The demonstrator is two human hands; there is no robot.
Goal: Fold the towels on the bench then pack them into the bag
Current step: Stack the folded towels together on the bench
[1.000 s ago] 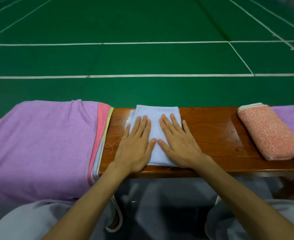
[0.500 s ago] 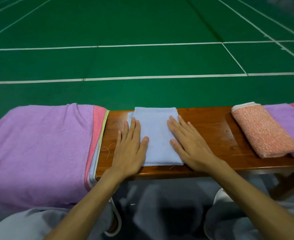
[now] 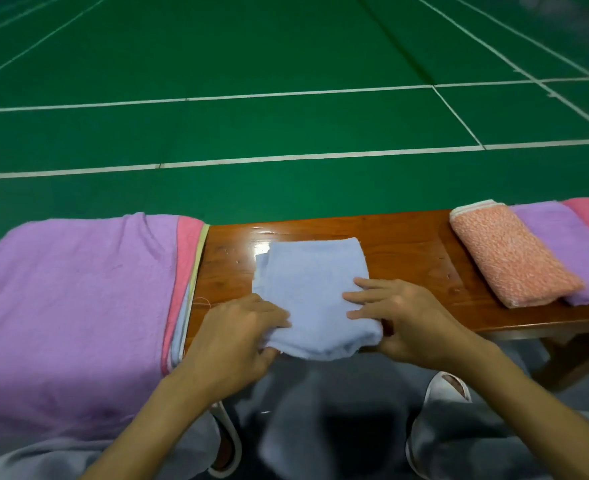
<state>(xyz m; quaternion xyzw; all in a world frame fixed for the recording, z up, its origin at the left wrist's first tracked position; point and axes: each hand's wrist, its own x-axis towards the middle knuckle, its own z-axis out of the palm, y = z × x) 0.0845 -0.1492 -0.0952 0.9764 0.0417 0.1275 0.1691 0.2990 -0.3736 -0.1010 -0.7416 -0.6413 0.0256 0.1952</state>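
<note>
Blue towel (image 3: 314, 282), folded to a compact rectangle, lies on the surface (image 3: 407, 244) between my two hands. Its near edge is drawn past the surface's front lip and sags over my lap. My left hand (image 3: 237, 327) grips the near left corner, fingers curled over the cloth. My right hand (image 3: 407, 320) pinches the near right edge, fingers flat on top and the thumb apparently beneath. The hands stand apart, one at each near corner. Risk one: the layers are loose, and an under layer shows offset at the far left corner beyond my left hand. Lifting from the near edge alone could let the far half drop open and undo the fold. Risk two: uneven pull between the hands would skew the layers. Risk three: the unsupported near edge could slide off toward the floor if either grip slackens. An unfolded purple towel (image 3: 71, 299) lies draped just left of my left hand, and a sideways sweep could snag it. A folded orange towel (image 3: 508, 258) sits well to the right of my right hand. No bag is in view, so I judge that packing means locating it first.
</note>
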